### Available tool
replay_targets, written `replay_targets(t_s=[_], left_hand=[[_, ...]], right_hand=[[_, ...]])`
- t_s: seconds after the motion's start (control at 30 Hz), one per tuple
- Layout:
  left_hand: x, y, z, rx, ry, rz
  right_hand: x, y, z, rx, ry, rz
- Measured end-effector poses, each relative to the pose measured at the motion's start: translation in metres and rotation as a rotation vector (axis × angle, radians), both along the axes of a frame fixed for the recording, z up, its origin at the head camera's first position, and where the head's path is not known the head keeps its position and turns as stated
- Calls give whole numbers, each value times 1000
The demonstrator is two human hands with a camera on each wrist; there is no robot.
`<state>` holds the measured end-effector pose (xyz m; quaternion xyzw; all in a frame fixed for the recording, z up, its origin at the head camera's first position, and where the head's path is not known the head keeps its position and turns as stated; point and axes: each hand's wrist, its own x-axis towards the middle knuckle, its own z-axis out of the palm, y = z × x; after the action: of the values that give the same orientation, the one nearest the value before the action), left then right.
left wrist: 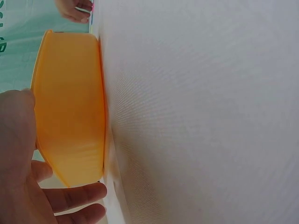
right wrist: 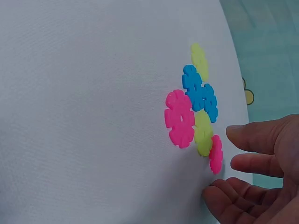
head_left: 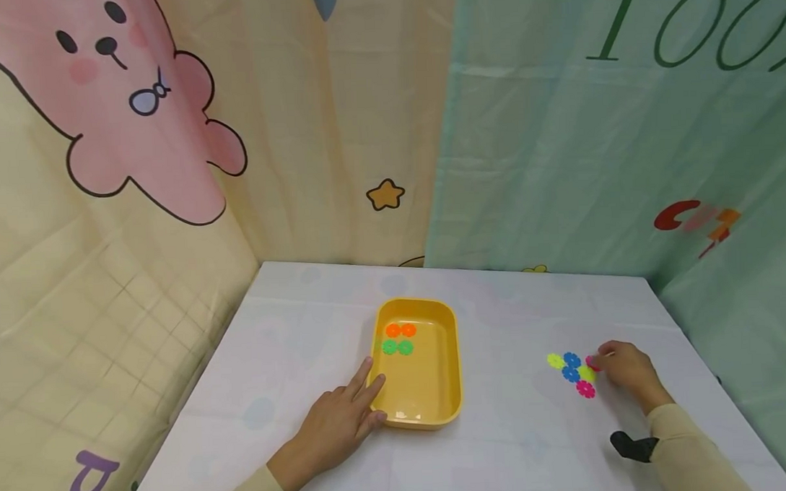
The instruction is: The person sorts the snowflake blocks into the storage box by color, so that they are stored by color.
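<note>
Well beyond flower pieces, "100" (green)

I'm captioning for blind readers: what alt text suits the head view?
A person's right hand is at a cluster of blue, yellow and pink flower-shaped pieces on a white table. The left hand touches a yellow tray holding two orange pieces and two green pieces.
</note>
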<state>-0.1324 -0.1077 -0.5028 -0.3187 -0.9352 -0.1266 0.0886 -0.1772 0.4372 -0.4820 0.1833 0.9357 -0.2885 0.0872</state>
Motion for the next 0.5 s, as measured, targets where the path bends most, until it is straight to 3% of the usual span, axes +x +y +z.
replay_targets(t_s=[0.5], left_hand=[[0,0,-1,5,-18,7]], right_hand=[[2,-16,-2,88,44,21]])
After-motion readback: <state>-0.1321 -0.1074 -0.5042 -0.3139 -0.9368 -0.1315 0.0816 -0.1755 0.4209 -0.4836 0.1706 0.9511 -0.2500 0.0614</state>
